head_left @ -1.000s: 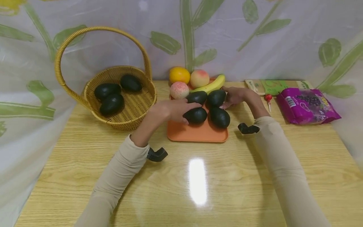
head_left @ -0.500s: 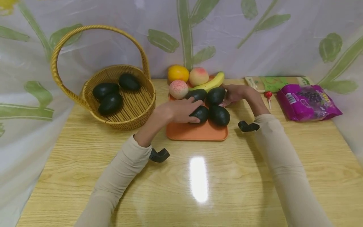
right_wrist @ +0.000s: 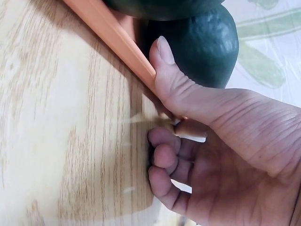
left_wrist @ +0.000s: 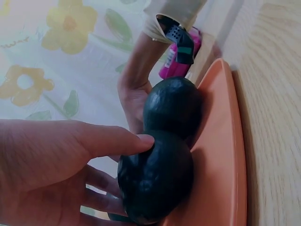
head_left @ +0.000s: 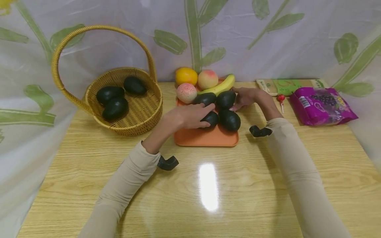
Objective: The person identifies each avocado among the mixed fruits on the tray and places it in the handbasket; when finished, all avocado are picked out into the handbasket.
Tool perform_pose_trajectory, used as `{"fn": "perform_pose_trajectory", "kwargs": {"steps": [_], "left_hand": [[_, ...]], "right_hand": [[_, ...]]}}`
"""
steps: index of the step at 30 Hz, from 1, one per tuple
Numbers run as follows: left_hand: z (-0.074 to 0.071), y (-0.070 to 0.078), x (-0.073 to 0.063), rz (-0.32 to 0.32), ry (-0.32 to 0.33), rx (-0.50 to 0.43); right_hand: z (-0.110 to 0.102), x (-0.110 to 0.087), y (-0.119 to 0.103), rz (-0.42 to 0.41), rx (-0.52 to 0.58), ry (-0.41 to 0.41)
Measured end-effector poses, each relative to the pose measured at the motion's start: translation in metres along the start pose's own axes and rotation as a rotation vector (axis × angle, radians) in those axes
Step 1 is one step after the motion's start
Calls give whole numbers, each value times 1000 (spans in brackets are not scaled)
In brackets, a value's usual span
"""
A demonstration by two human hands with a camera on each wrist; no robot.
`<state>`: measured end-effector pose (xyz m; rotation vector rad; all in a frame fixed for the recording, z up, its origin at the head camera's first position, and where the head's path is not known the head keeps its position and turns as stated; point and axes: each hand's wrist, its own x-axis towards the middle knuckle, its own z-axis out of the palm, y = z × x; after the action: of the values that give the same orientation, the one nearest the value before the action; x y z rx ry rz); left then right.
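An orange tray at the back of the table bears several dark green avocados and other fruit. My left hand grips the front-left avocado, thumb on its near side and fingers round the other; that avocado sits against another one. At the tray's right edge, my right hand pinches the rim; its thumb lies at the rim beside an avocado, and the other fingers curl below. The front-right avocado lies between the hands.
A wicker basket with a tall handle holds 3 avocados at left. Behind the tray's avocados are an orange fruit, two peaches and a banana. A lollipop, purple bag and green-and-tan packet lie at right.
My left hand has moved a little right and spread further over the front-left avocado, which has shifted slightly right against its neighbour. The right hand keeps its place at the tray's edge.
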<state>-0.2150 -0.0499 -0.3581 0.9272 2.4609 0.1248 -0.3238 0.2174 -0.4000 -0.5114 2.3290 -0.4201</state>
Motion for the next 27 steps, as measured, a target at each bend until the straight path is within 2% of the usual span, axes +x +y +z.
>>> {"fn": "perform_pose_trajectory", "kwargs": {"steps": [3,7,13,16,20,22,27], "left_hand": [[0,-1,1,35,21,-12],[-2,-1,2,122,65,-34],[-8,2,-3,211,143,63],[-11,3,-9,240,230,74],[-18,3,-21,260,384,7],[-23,0,-28,266,465,-27],[-36,-12,-46,262,604,-79]], "right_hand": [[0,1,1,0,1,1],[-1,-1,0,5,-4,-2],[-2,-2,-2,-5,-3,0],[-2,-2,-1,-11,1,0],[-1,-1,-2,-13,18,-3],[-1,-1,-2,-20,18,-4],[1,-1,-2,-33,-1,7]]}}
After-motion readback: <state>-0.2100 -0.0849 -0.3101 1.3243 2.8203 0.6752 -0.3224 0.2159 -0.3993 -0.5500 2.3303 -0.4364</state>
